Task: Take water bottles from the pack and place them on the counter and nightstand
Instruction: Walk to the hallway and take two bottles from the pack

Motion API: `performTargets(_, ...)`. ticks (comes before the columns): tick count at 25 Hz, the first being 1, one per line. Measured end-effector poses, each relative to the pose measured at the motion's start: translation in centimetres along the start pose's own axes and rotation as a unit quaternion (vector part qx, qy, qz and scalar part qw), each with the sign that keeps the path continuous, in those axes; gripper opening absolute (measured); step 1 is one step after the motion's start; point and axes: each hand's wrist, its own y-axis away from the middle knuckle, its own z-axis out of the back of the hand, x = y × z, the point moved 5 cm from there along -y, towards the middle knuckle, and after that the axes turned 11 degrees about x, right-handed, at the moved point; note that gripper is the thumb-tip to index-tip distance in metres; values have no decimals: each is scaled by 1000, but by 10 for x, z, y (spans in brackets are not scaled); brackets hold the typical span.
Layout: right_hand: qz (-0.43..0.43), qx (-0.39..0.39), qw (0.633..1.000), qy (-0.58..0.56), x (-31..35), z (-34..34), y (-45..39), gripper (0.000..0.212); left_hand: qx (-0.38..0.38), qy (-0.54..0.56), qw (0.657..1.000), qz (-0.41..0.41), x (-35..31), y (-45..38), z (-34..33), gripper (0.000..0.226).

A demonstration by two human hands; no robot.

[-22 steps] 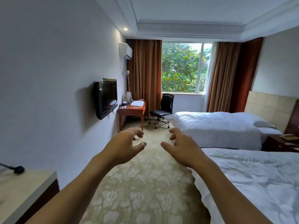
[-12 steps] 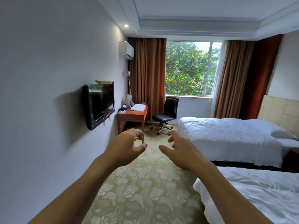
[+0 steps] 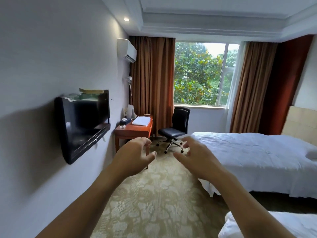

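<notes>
A person's left hand and right hand reach out empty, fingers spread, over the carpet toward a counter at 12 o'clock. No bottles or pack are in view; the risk, likely, is searching the wrong spot.

Daylight from wide glass window at 12 o'clock, lit recessed ceiling spotlight at 11, motion-blurred black wall television at 9, wide-angle bowing at edges.
</notes>
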Motion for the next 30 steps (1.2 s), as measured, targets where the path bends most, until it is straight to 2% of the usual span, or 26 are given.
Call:
performTargets(10,23,13,1000,-6,-121,-23,-286,65,6,-21,1000,2,99,-275,-77,50)
performTargets(16,47,14,999,-9,-205,-4,-477,65,-12,-34,999,15,139,-467,-113,45)
performTargets(24,59,20,998,-22,-275,9,-664,65,-12,-40,999,21,190,-660,-147,42)
performTargets(30,69,28,997,-3,-317,-13,-812,63,-23,-30,999,14,263,-794,-182,44)
